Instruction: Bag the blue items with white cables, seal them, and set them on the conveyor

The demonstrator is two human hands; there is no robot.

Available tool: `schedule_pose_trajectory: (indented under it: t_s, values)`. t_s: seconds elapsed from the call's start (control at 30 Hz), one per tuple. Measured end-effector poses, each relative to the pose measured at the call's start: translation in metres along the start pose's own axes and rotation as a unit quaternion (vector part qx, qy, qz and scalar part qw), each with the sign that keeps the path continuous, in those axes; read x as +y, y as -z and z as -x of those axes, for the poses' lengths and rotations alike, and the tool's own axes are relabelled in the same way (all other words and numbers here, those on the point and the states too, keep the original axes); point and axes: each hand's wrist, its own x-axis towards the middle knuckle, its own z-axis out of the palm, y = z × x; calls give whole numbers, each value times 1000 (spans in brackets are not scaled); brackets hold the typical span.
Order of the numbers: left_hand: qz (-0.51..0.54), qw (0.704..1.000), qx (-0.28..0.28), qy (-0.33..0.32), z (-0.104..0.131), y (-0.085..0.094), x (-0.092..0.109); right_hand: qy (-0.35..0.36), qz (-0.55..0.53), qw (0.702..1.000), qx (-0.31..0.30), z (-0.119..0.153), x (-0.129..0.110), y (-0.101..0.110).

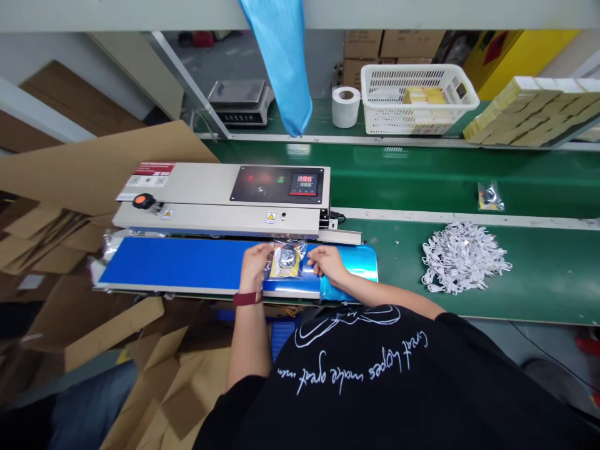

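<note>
A clear plastic bag lies at the front of the sealing machine, its top edge close under the machine's body. Inside it are a dark, rounded device and a yellow card. My left hand, with a dark red band at the wrist, pinches the bag's upper left side. On the opposite side, the fingers of my right hand are closed at the bag's right edge. The blue conveyor belt runs beneath the bag and both hands. The band sealing machine shows lit red digits on its panel.
White cables lie heaped on the green bench at right. Behind them, another bagged item sits on the green belt. A white basket, a paper roll and a scale stand at the back. Cardboard crowds the left.
</note>
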Motion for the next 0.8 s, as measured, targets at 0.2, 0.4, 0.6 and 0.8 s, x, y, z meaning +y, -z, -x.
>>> schedule_pose_trajectory:
  t_s: [0.2,0.4,0.6,0.8]
  values:
    - [-113,986,122,-11,12,70,8,-22,1,997,-73,21,10,3]
    - [-296,928,222,-43,62,90,-1,12,8,993,-115,42,0,45]
    - [-265,948,-147,-94,111,-16,42,34,124,991,-26,77,30,165]
    - [-258,846,-450,-120,143,-188,89,5,398,883,250,126,91,314]
